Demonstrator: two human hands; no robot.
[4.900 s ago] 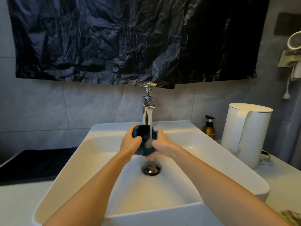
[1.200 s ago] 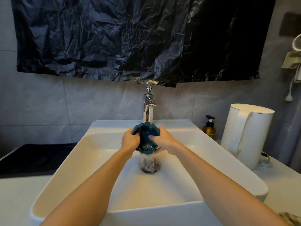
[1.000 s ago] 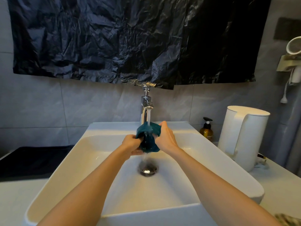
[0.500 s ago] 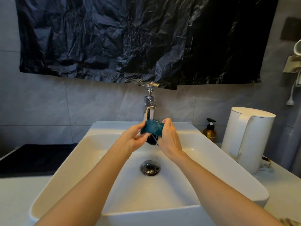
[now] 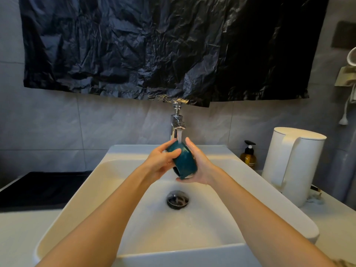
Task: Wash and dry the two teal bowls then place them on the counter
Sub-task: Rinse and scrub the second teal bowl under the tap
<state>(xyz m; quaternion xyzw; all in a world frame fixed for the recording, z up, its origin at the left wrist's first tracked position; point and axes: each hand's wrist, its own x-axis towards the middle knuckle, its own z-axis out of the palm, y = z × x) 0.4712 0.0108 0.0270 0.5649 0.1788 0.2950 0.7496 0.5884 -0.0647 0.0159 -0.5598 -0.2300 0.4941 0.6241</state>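
Over the drain (image 5: 177,199) of your sink (image 5: 192,232), both hands clasp the teal bowl (image 5: 184,162) between them, equally close: your left hand (image 5: 159,162) curls over its wall, your right hand (image 5: 201,165) cups the other side, thumb hooked beneath the rim. The bowl lies tipped (base up toward the faucet (image 5: 177,124), mouth downward), under the stream.

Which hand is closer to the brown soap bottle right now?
Right. The right hand, cupping the teal bowl under the tap, is left of the soap bottle; the left hand holds the bowl's far side.
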